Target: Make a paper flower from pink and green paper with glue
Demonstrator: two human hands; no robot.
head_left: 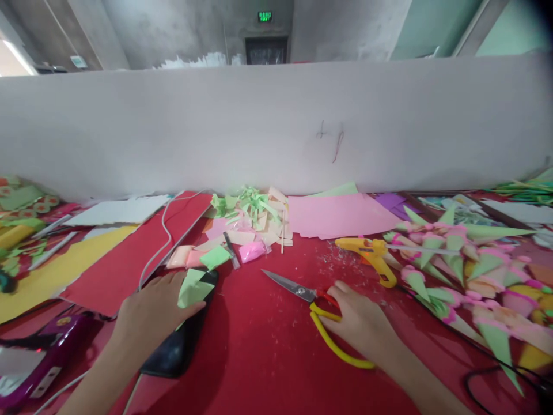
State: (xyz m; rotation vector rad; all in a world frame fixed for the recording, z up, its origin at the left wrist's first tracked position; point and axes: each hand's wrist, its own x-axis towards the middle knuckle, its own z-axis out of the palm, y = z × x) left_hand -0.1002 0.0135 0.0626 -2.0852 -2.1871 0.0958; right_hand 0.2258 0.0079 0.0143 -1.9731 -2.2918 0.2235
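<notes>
Where the purple machine (52, 357) sits: at 8 o'clock from the middle of the view, on the red tabletop (259, 369).
Black case (177, 351): at 7 o'clock, partly beneath the left hand.
Left hand (153, 308): at 8 o'clock, thumb and fingers pinching light-green paper (190, 290) over the case's far end.
Right hand (360, 317): at 5 o'clock, fingers curled on the scissors' red and yellow handles; I cannot tell whether they pass through the loops.
Scissors (302, 292): beside the right hand, blades together, tip towards 10 o'clock.
Paper flowers (455, 256): pink and green, heaped at 4 o'clock.
Glue gun (371, 249): yellow, at 4 o'clock, just beyond the right hand.
Pink packet (253, 251): at 7 o'clock, beyond the scissors' tip.
Pink sheets (339, 216): at 3 o'clock, near the partition.
White partition (259, 127): across 12 o'clock.
Exit sign (265, 17): at 12 o'clock, lit green.
</notes>
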